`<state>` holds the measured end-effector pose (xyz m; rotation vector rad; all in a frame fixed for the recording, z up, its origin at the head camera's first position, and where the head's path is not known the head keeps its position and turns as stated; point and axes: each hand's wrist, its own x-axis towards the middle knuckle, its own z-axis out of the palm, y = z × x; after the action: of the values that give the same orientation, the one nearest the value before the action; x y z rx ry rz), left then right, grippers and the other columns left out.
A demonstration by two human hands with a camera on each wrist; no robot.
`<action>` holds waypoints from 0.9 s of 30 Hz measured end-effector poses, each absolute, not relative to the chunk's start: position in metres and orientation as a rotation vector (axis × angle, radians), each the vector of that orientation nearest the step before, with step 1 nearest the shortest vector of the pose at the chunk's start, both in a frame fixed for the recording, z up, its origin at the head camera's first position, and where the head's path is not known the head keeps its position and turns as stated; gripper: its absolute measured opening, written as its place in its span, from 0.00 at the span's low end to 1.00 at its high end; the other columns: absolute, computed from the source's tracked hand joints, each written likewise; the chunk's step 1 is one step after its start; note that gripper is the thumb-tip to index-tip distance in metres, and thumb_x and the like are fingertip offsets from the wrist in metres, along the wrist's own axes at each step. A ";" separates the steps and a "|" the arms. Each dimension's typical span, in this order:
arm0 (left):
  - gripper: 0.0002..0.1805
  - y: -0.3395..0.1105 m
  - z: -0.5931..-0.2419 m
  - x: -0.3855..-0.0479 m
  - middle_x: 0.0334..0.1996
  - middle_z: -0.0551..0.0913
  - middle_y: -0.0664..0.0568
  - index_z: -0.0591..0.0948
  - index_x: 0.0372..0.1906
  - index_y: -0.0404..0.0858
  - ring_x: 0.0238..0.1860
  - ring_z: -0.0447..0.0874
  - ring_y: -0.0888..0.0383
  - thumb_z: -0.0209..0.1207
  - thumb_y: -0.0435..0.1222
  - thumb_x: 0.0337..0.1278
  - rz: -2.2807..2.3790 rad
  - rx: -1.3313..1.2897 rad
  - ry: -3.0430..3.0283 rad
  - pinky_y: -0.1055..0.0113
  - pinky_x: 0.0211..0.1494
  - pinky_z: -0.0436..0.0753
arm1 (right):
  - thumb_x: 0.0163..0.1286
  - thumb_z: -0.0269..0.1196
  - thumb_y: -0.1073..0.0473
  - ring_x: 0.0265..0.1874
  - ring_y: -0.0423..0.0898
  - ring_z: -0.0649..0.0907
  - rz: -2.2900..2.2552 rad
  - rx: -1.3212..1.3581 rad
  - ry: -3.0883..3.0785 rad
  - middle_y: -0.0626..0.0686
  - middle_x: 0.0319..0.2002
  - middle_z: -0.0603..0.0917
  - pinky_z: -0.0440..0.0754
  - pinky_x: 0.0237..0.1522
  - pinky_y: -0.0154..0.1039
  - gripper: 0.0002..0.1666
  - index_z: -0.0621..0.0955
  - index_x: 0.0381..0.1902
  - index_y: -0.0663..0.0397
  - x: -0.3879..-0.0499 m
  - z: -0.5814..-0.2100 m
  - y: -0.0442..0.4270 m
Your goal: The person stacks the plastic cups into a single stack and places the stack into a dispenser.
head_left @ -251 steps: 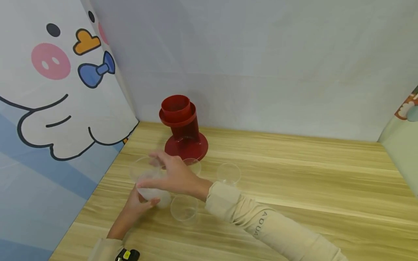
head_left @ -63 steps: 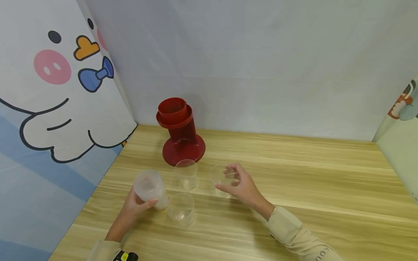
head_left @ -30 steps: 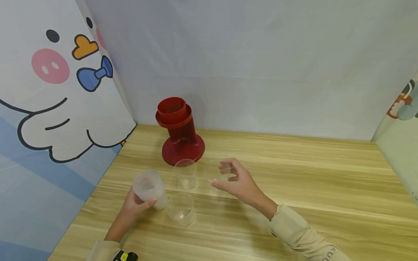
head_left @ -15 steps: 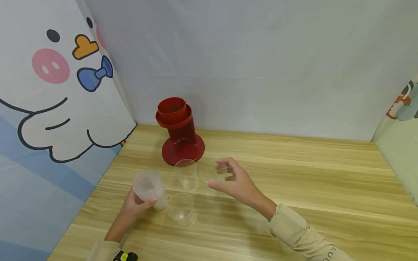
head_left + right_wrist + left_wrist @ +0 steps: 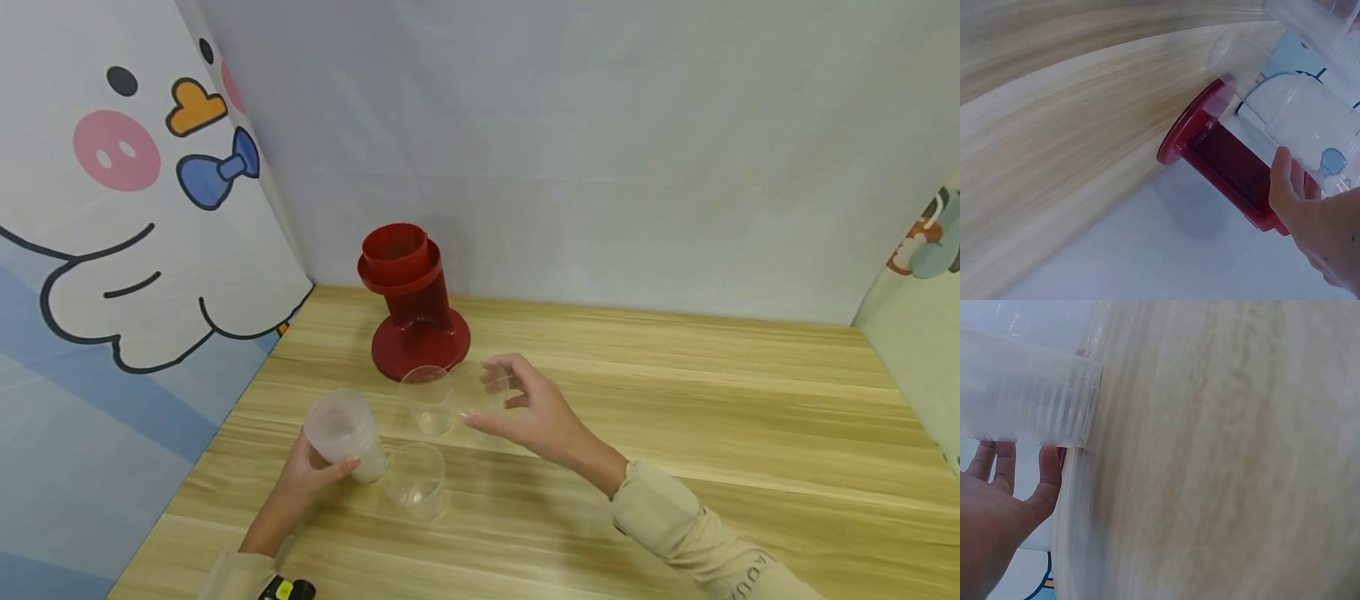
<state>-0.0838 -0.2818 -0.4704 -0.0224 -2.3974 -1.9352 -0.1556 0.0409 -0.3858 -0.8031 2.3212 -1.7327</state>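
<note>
At the left of the head view, my left hand holds a stack of cloudy plastic cups upright on the table. Its thumb and fingers also lie against the stack in the left wrist view. My right hand grips a clear plastic cup near its rim, thumb on the near side and fingers on the far side. Just left of that cup stands a second clear cup, their rims close or touching. A third clear cup stands nearer, right beside the stack.
A red stand with a round base and open tube top rises behind the cups, and shows in the right wrist view as a red column. The wood-grain table ends at a pale back wall. A cartoon-printed panel borders the left.
My right hand has slid leftward with its clear cup, up beside the second one. Earlier, both hands were at the stack. The left hand has stayed on the stack throughout.
</note>
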 end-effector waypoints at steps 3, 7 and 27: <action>0.39 -0.282 -0.471 -0.084 0.52 0.69 0.50 0.57 0.66 0.35 0.49 0.72 0.62 0.62 0.25 0.49 -1.935 -0.015 -2.400 0.72 0.49 0.73 | 0.53 0.73 0.54 0.49 0.46 0.78 -1.733 -0.802 2.303 0.46 0.51 0.79 0.76 0.49 0.49 0.33 0.72 0.55 0.47 -0.155 -0.378 0.037; 0.39 -0.282 -0.471 -0.084 0.52 0.69 0.50 0.57 0.66 0.35 0.49 0.72 0.62 0.62 0.25 0.49 -1.933 -0.018 -2.404 0.72 0.50 0.73 | 0.54 0.71 0.59 0.51 0.53 0.78 -1.730 -0.800 2.268 0.52 0.51 0.78 0.75 0.50 0.53 0.32 0.72 0.56 0.54 -0.148 -0.359 0.033; 0.40 -0.282 -0.471 -0.085 0.53 0.68 0.49 0.56 0.67 0.37 0.50 0.71 0.62 0.63 0.27 0.50 -1.932 0.036 -2.434 0.72 0.50 0.73 | 0.53 0.72 0.50 0.46 0.42 0.76 -1.709 -0.926 2.256 0.45 0.47 0.77 0.77 0.47 0.46 0.34 0.72 0.57 0.47 -0.162 -0.364 0.010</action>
<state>-0.0851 -0.2822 -0.4709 0.0358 -2.4340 -1.9323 -0.1622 0.0098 -0.3642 -0.9258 2.2560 -1.7094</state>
